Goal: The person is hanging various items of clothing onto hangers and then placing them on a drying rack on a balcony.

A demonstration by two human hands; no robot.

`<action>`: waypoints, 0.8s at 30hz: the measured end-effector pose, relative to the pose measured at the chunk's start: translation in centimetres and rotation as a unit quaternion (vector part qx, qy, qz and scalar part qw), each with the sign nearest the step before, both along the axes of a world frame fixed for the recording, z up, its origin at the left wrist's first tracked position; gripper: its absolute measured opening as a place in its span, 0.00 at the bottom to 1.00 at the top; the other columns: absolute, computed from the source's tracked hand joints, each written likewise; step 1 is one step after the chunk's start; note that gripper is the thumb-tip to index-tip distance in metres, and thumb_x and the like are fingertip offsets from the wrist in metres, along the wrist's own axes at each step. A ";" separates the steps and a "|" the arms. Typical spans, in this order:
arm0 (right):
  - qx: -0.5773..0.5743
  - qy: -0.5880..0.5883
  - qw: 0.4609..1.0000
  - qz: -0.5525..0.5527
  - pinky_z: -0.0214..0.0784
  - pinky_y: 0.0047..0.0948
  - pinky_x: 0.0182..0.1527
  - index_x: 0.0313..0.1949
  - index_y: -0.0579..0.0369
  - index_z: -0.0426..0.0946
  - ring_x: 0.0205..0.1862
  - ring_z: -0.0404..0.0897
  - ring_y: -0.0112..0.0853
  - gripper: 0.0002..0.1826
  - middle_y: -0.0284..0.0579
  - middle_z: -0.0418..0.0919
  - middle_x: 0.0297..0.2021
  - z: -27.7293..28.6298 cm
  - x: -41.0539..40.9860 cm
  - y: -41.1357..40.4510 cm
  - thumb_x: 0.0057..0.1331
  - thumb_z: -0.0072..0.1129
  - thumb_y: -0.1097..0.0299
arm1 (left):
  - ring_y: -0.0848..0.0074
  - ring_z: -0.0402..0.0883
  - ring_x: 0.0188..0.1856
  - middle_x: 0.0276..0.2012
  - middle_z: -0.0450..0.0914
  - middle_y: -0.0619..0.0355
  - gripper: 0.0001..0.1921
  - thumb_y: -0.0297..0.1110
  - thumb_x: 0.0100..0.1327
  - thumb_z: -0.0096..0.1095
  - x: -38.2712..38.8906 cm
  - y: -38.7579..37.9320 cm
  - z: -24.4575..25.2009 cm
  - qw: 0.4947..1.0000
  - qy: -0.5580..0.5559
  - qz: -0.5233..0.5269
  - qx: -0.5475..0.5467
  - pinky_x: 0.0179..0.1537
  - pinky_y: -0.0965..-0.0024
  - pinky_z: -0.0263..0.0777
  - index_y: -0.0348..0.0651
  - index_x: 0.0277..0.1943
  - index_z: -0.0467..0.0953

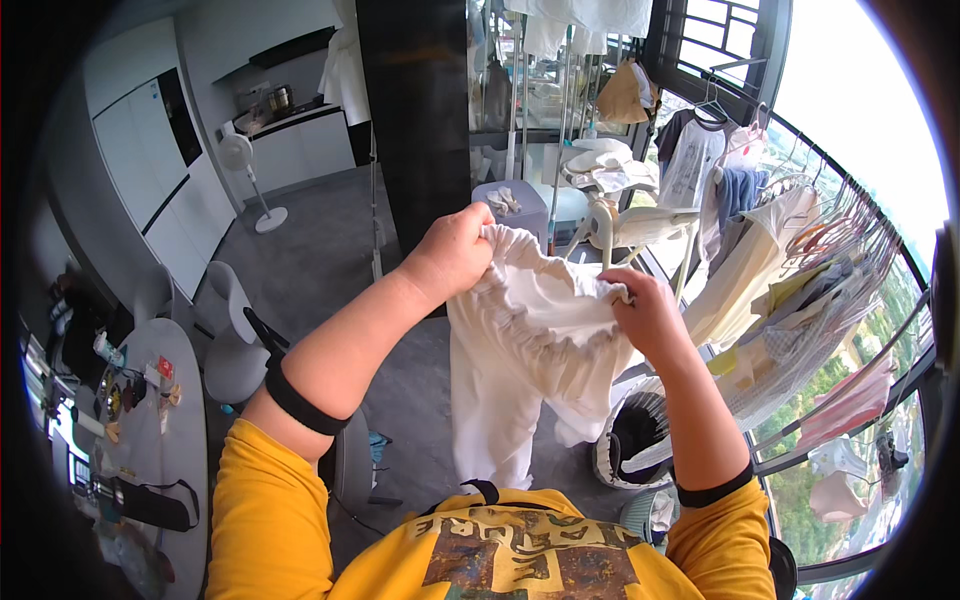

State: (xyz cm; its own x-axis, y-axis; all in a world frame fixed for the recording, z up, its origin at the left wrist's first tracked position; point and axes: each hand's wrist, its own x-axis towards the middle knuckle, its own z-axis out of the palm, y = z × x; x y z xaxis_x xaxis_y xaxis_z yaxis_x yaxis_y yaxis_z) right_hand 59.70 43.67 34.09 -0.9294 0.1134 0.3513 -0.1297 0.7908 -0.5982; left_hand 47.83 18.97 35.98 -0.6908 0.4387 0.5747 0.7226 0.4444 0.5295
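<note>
A pair of white trousers (pixel 495 375) with a gathered elastic waistband hangs from both my hands, its waist opening facing up and its legs hanging down in front of me. On the left side of the waistband, my left hand (pixel 454 251) is closed around the cloth. My right hand (pixel 643 307) grips the waistband's right side, and the elastic is spread between the two. Part of the lower right of the trousers is bunched near a round basket (pixel 606 457) on the floor.
Clothes on hangers (pixel 795 277) line the window at the right. A grey stool (pixel 517 191) and a white high chair (pixel 645 221) holding cloths stand ahead. At left are an oval table (pixel 180 390) with small items, grey chairs (pixel 232 360) and a standing fan (pixel 238 154).
</note>
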 end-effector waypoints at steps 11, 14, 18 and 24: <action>-0.473 -0.247 0.839 -0.109 0.78 0.43 0.34 0.44 0.56 0.73 0.30 0.78 0.34 0.14 0.39 0.75 0.33 -10.4 -5.5 -0.2 0.64 0.52 0.62 | 0.72 0.73 0.28 0.25 0.75 0.53 0.09 0.26 0.48 0.58 6.2 5.6 3.2 0.989 -0.121 -0.073 -0.052 0.33 0.69 0.68 0.35 0.33 0.70; -0.672 -0.154 0.719 -0.088 0.76 0.42 0.35 0.45 0.58 0.73 0.36 0.80 0.36 0.11 0.42 0.78 0.39 -12.2 -7.3 -0.9 0.65 0.48 0.69 | 0.71 0.73 0.28 0.25 0.75 0.53 0.09 0.26 0.47 0.57 6.4 6.0 3.0 0.990 -0.110 -0.074 -0.045 0.34 0.69 0.69 0.35 0.33 0.70; -0.718 -0.172 0.672 0.054 0.75 0.39 0.37 0.44 0.53 0.73 0.38 0.80 0.33 0.08 0.42 0.79 0.39 -12.6 -8.9 1.4 0.65 0.52 0.71 | 0.59 0.79 0.35 0.30 0.79 0.48 0.11 0.25 0.48 0.56 4.6 2.8 3.4 0.995 -0.018 0.043 -0.093 0.39 0.62 0.72 0.38 0.37 0.73; -0.140 -0.092 0.986 0.025 0.75 0.39 0.40 0.47 0.55 0.75 0.35 0.82 0.42 0.20 0.49 0.81 0.34 -5.4 -7.8 3.0 0.52 0.54 0.80 | 0.54 0.78 0.46 0.39 0.81 0.46 0.12 0.26 0.49 0.55 -1.2 -10.0 0.6 0.878 -0.111 0.385 -0.261 0.47 0.57 0.72 0.40 0.38 0.80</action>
